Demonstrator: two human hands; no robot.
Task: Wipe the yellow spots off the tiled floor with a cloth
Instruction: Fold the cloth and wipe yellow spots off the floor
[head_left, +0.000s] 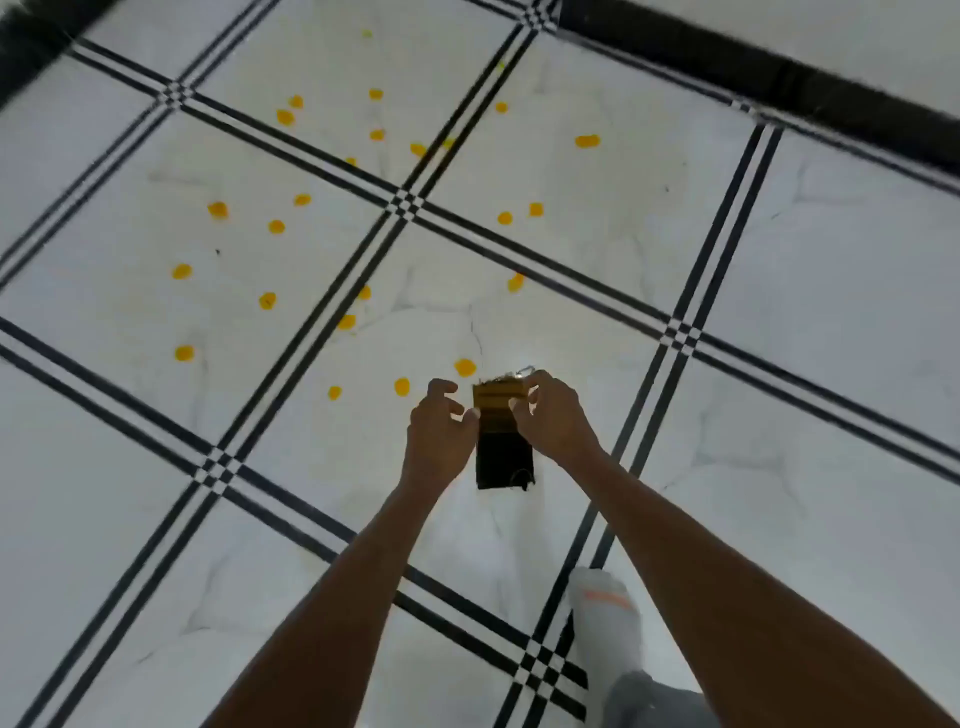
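Note:
A small cloth (503, 457), black with a yellow-striped upper band, hangs folded between my two hands above the floor. My right hand (553, 421) pinches its top right corner. My left hand (439, 434) touches its left edge with thumb and fingertips. Several yellow spots (465, 367) dot the white marble tiles (779, 467); the nearest lie just beyond my left hand, and others (218, 209) spread far and left.
Black double stripes (311, 322) cross the tiled floor in a grid. A black skirting band (779, 78) runs along the far right wall. My foot in a white sock (605, 618) stands at the lower right.

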